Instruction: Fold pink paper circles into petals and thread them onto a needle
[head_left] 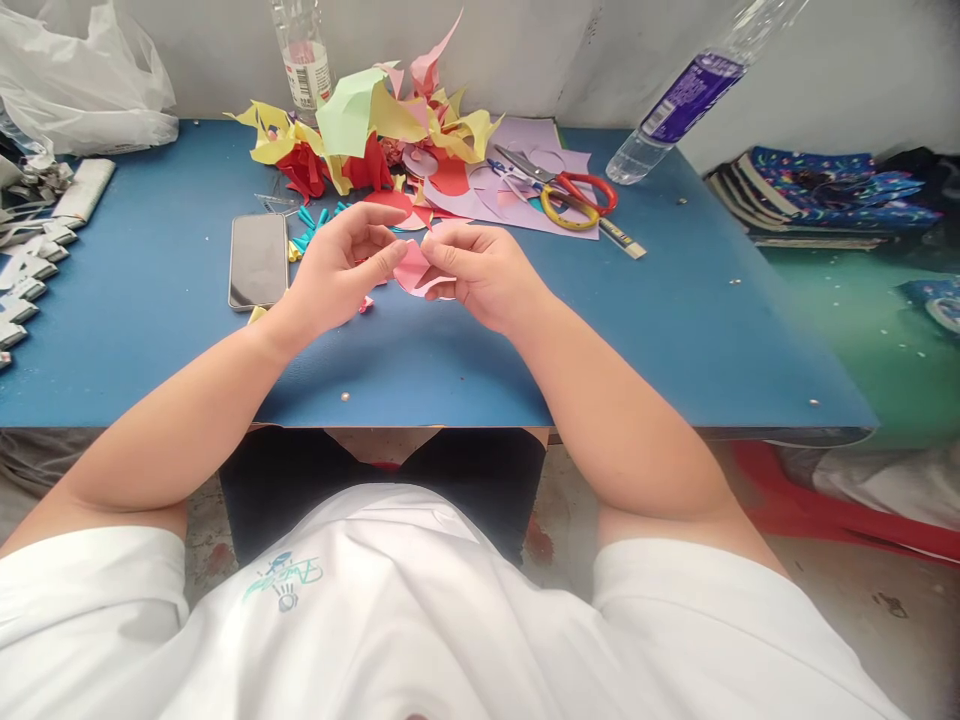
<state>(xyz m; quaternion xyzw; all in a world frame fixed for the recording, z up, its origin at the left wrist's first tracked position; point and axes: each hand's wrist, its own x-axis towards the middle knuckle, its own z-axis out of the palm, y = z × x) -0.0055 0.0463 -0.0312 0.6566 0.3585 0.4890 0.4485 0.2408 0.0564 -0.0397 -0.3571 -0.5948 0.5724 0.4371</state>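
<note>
Over the blue table, my right hand [480,270] pinches a round piece of pink paper [411,268] between thumb and fingers. The paper looks creased or folded, and part of it is hidden behind the fingers. My left hand [349,262] is at the paper's left edge, thumb tip against it and fingers curled, with the index finger a little apart. Small blue paper pieces [309,226] lie just beyond my left hand. A small pink scrap [366,304] rests on the table below it.
A phone [259,262] lies left of my hands. Yellow, red and green paper pieces [352,115] are heaped at the back. Scissors [574,200] and a cutter [622,240] rest near purple paper [517,205]. Two bottles [304,70] [679,100] and a plastic bag [86,85] stand behind.
</note>
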